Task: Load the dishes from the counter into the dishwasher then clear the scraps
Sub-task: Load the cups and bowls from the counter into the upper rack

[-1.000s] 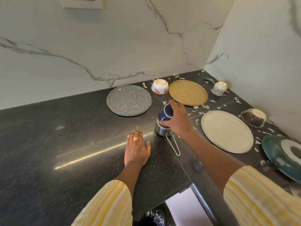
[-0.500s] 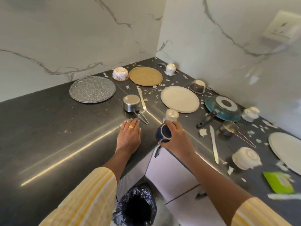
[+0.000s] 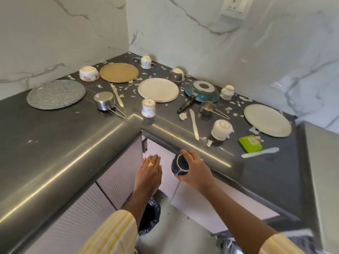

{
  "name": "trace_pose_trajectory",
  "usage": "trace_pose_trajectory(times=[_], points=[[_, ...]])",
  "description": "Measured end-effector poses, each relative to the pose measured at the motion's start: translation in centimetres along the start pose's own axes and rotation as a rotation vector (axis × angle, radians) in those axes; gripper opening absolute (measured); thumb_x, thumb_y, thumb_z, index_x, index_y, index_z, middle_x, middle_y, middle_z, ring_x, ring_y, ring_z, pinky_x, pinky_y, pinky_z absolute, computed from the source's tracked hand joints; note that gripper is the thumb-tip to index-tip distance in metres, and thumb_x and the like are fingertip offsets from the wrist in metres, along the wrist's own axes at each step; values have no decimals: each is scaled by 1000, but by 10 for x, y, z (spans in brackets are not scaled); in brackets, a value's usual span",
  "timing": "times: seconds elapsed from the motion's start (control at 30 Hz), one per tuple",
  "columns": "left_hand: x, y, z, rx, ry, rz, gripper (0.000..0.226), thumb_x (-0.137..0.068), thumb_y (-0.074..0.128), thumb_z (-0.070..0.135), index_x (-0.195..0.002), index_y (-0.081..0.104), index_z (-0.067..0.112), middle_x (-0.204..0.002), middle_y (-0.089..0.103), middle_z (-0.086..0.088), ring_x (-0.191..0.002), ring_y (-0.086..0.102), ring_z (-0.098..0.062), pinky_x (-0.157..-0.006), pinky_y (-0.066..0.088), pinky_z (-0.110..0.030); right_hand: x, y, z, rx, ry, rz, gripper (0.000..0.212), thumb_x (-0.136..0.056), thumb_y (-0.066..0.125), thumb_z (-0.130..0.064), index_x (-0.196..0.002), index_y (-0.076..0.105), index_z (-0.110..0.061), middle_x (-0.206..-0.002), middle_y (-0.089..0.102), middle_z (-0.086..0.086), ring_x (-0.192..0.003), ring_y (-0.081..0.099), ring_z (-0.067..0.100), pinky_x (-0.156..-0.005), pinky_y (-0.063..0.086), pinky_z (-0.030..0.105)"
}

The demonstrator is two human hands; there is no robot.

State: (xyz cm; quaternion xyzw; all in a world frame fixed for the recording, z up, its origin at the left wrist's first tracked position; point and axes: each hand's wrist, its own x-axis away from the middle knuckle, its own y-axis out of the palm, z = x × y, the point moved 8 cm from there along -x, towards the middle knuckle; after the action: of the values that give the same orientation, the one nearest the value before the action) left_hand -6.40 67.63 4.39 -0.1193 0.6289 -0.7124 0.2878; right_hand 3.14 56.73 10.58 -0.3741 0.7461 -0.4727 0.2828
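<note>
A head-worn view looked down on an L-shaped dark bench (image 3: 55, 143) in a marble-walled corner, with a person's two hands in front of it; both sleeves were striped yellow. The right hand (image 3: 197, 172) held one dark blue cup (image 3: 180, 165), fingers curled round its body; the cup was tipped on its side, off the bench, just below the front edge and in front of the pale cabinet fronts (image 3: 117, 173). The left hand (image 3: 149, 173) was just beside it, palm down, fingers straight and close together, holding nothing; one finger wore a gold ring.

Four round plates lay on the bench: a grey speckled plate (image 3: 56, 94) at the left; a woven tan plate (image 3: 118, 72) near the corner; a middle cream plate (image 3: 158, 90); a right cream plate (image 3: 267, 120). Two bowls sat upside down: a floral bowl (image 3: 89, 73) just beside the tan plate; a dark bowl (image 3: 176, 74) near the wall. Four pale cups stood upside down: a back cup (image 3: 145, 61); a corner cup (image 3: 148, 108) near the bench's inner corner; a small cup (image 3: 227, 92) beside the pan; a large cup (image 3: 221, 129). One teal pan (image 3: 201, 92) lay upside down, its black handle pointing towards the front edge. There were two steel measuring cups, a left measuring cup (image 3: 104, 103) and a right measuring cup (image 3: 207, 108); three pale flat knives, a left knife (image 3: 116, 96), a middle knife (image 3: 194, 123) and a right knife (image 3: 260, 152); one green pad (image 3: 250, 143). White scraps (image 3: 183, 116) were scattered over the corner and the right arm of the bench; one black bin bag (image 3: 151, 219) sat on the floor beneath the left forearm.
</note>
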Motion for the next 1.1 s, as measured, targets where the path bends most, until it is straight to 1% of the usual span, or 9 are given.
trace_pose_trajectory(times=[0.07, 0.13, 0.27, 0.37, 0.43, 0.6, 0.77, 0.9, 1.1], points=[[20, 6, 27, 13, 29, -3, 36, -90, 52, 24, -120, 62, 8, -120, 64, -7, -114, 59, -23, -102, 36, -36, 34, -1, 23, -19, 48, 0, 82, -69, 76, -38, -139, 37, -18, -138, 41, 5, -119, 49, 26, -93, 50, 34], [42, 15, 58, 22, 92, -38, 39, -88, 58, 23, -124, 58, 7, -124, 61, -9, -118, 56, -24, -104, 33, -37, 69, -3, 44, -45, 87, 11, 81, -69, 76, -37, -138, 38, -17, -137, 43, 6, -117, 50, 26, -92, 50, 33], [83, 34, 115, 26, 182, -85, 40, -94, 48, 23, -129, 54, 6, -129, 58, -11, -122, 53, -26, -106, 33, -39, 137, -4, 84, -88, 197, 63, 79, -70, 76, -37, -137, 39, -18, -133, 45, 5, -115, 51, 25, -92, 50, 31], [108, 46, 158, 39, 207, -150, 47, -92, 30, 28, -121, 61, 6, -120, 64, -10, -113, 60, -25, -99, 42, -40, 187, -1, 117, -150, 318, 94, 81, -69, 78, -37, -137, 37, -21, -133, 43, 3, -117, 50, 23, -92, 51, 30], [124, 55, 190, 57, 256, -172, 50, -91, 27, 28, -119, 62, 6, -118, 65, -9, -110, 61, -25, -97, 45, -42, 222, -1, 140, -181, 406, 119, 82, -69, 78, -36, -137, 36, -21, -135, 42, 3, -118, 49, 23, -94, 50, 30], [162, 89, 276, 140, 385, -269, 48, -94, 27, 27, -128, 54, 5, -127, 59, -12, -118, 55, -28, -104, 37, -41, 309, -11, 197, -204, 634, 217, 82, -70, 78, -32, -139, 37, -18, -138, 40, 7, -122, 47, 26, -98, 45, 32], [190, 102, 362, 251, 552, -289, 42, -90, 43, 21, -127, 51, 3, -122, 60, -13, -110, 59, -30, -97, 44, -39, 389, -23, 259, -209, 835, 349, 83, -69, 79, -31, -139, 38, -16, -138, 40, 10, -120, 49, 28, -95, 47, 36], [211, 129, 413, 215, 619, -397, 50, -97, 40, 25, -143, 32, 6, -143, 41, -12, -132, 38, -27, -113, 26, -37, 435, -30, 312, -210, 978, 383, 84, -71, 78, -29, -141, 33, -16, -139, 36, 9, -122, 45, 27, -95, 46, 40], [226, 175, 463, 165, 614, -504, 59, -99, 36, 30, -149, 13, 8, -154, 20, -10, -143, 17, -25, -118, 15, -38, 452, -28, 391, -258, 1056, 389, 84, -69, 79, -23, -140, 34, -16, -139, 37, 12, -124, 42, 31, -98, 42, 42]])
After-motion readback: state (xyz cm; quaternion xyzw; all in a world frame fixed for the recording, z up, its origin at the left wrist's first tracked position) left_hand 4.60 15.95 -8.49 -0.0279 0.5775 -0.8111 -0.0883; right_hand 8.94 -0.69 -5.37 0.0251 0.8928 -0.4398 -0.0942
